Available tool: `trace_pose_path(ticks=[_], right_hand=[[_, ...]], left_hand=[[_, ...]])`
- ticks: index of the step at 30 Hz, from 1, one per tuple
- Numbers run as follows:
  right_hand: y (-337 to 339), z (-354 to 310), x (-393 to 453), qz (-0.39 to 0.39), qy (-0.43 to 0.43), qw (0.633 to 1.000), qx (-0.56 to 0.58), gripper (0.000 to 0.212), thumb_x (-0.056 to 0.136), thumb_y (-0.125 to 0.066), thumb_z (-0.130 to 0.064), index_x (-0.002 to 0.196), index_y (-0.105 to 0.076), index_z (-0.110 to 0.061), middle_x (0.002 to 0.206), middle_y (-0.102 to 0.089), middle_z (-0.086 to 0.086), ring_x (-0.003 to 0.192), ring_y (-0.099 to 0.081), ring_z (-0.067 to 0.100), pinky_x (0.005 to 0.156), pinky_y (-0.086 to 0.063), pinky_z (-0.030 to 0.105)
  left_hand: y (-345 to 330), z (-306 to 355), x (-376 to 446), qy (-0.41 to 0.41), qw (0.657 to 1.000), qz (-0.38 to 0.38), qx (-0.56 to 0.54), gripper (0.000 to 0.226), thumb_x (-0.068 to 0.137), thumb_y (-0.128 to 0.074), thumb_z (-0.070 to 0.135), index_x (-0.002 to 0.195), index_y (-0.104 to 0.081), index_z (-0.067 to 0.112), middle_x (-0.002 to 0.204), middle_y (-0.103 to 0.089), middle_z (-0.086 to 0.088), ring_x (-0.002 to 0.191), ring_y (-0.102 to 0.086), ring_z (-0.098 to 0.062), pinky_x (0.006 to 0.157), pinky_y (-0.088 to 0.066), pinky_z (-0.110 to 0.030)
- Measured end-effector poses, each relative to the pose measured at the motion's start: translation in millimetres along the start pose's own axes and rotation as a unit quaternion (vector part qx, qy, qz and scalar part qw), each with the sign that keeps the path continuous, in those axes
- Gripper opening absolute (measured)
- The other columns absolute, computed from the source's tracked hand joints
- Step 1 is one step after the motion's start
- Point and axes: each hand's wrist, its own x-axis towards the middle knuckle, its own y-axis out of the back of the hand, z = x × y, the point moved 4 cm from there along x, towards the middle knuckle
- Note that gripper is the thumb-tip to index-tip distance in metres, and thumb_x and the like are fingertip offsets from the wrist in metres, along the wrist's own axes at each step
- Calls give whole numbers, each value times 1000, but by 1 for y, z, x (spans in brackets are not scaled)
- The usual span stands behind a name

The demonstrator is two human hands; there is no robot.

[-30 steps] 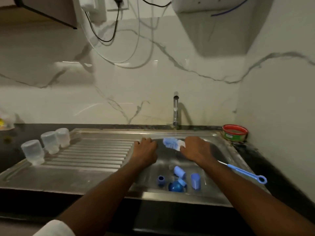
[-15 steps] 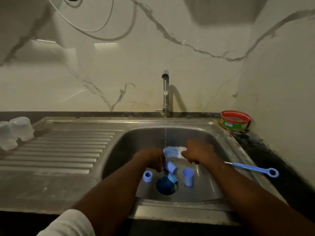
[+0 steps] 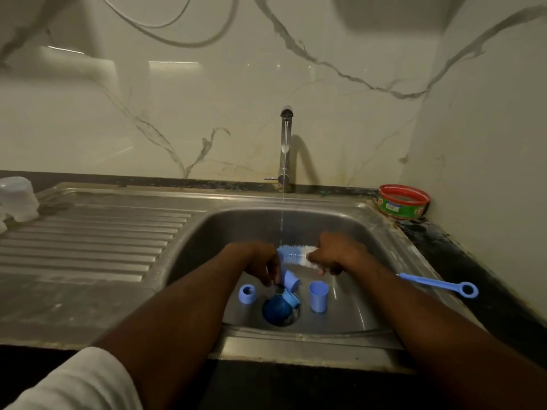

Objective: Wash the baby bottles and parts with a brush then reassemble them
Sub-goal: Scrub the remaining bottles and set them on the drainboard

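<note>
Below, right fingers (image 3: 328,269) grip the bristly brush (image 3: 296,254); left fingers (image 3: 270,272) curl, contents unclear.

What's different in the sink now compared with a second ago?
Both hands went from the basin's edge down into the sink. The left hand now reaches the blue caps, and water runs from the tap onto the brush. The right hand grips the brush as before.

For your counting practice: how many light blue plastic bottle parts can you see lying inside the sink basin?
4: a ring left of the drain, a cap by the left hand, a piece on the dark blue drain stopper, and an upright cup to the right. The hands may hide more.
</note>
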Motion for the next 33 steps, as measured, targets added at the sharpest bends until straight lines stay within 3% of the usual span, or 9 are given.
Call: trace_pose_path(ticks=[4,6,10,14,19,22,26,30,33], right_hand=[[1,2,-1,9,-5,1000,26,21,96,-62,-29,91,-69,-10,65,-73,-2,58,-64,12,57,-53,24],[4,6,-3,17,-14,999,41,19,96,-61,-27,92,-68,-10,61,-72,-3,57,-64,12,54,-52,24],[12,14,-5,45,-27,997,60,20,94,-60,-24,83,-70,-10,56,-70,-5,60,-68,15,67,-60,32],[14,15,-8,52,-29,997,42,22,94,-60,-23,80,-71,-10,49,-66,-9,46,-60,10,57,-53,26],[14,13,-8,56,-23,998,35,27,94,-60,-27,78,-74,-11,56,-70,-8,59,-70,15,73,-61,33],[17,15,-7,76,-23,997,16,31,91,-61,-27,68,-75,-11,53,-68,-6,54,-69,16,73,-61,34],[20,12,-9,129,-18,991,26,27,96,-57,-34,82,-69,-14,62,-72,-4,52,-64,11,66,-58,30],[31,-4,-24,202,0,979,-22,35,98,-54,-43,121,-63,-18,116,-69,7,103,-65,26,76,-46,32],[38,-10,-33,221,4,975,16,36,98,-53,-40,126,-61,-17,122,-67,10,109,-63,29,76,-44,33]], left_hand=[[1,9,0,-33,999,14,-11,22,88,-75,18,110,-72,18,105,-60,9,96,-55,-7,88,-45,-28],[1,18,1,-68,997,24,-14,20,86,-78,19,105,-74,23,112,-65,7,101,-58,-10,95,-49,-32],[-9,32,3,-107,993,-45,-16,26,86,-79,16,112,-77,18,129,-68,3,114,-59,-11,99,-41,-25],[-16,36,4,-99,991,-79,35,32,86,-80,20,118,-75,18,124,-71,-1,101,-59,-10,91,-45,-27],[-5,41,3,-90,996,-17,-3,30,88,-76,8,118,-72,8,120,-70,-8,97,-59,-10,84,-42,-22],[13,31,-3,-55,992,105,-32,31,86,-78,17,116,-70,12,111,-68,-3,97,-62,-14,84,-45,-25],[30,-6,-10,21,930,315,-186,42,83,-82,20,118,-61,14,112,-65,-1,100,-63,-15,86,-50,-24],[35,-18,-10,44,856,394,-332,39,85,-81,21,113,-54,20,98,-62,11,90,-62,-3,71,-45,-13],[39,-22,0,49,776,418,-469,39,86,-81,22,118,-60,17,106,-71,0,94,-69,-9,76,-58,-22]])
